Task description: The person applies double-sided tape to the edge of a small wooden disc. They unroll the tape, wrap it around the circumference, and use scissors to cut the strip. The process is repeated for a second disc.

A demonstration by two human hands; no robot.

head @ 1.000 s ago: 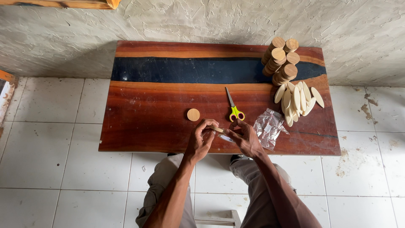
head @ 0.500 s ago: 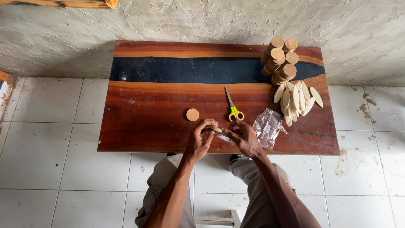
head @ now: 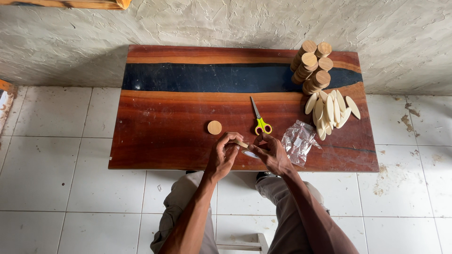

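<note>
My left hand [head: 222,155] and my right hand [head: 272,153] meet over the near edge of a low reddish wooden table [head: 160,117] with a dark blue band. Between the fingertips of both hands is a small pale wooden piece [head: 242,144] with a small whitish item just below it; which hand carries which I cannot tell. A single round wooden disc [head: 214,127] lies left of my left hand. Yellow-handled scissors [head: 260,121] rest just beyond my hands. A crumpled clear plastic bag [head: 299,141] lies right of my right hand.
Stacks of round wooden discs [head: 312,68] stand at the table's far right, with a pile of pale oval wooden pieces [head: 331,109] beside them. The table stands against a rough plastered wall on white floor tiles. My knees sit under the near edge.
Both hands stay together at the near edge with only small finger movements on the wooden piece. Nothing on the table has moved.
</note>
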